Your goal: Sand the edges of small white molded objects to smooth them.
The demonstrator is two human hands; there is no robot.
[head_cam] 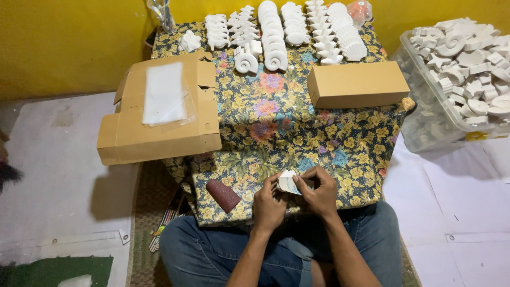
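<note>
Over the floral cloth [276, 122], left hand [268, 204] and right hand [321, 192] together grip a small white piece [288, 182].

- The cloth [276, 122] over the low table bears a dense floral print: yellow, pink, red and blue blooms on dark green.
- The plaster shapes [281, 32] along its far edge are plain white.
- The closed box [357, 84] near the right edge and the open carton [159, 133] at the left edge are tan brown.
- The sanding pad [223, 195] at the near edge is dark red-brown.
- The wall [69, 42] is mustard yellow.
- The jeans [207, 255] are blue.
</note>
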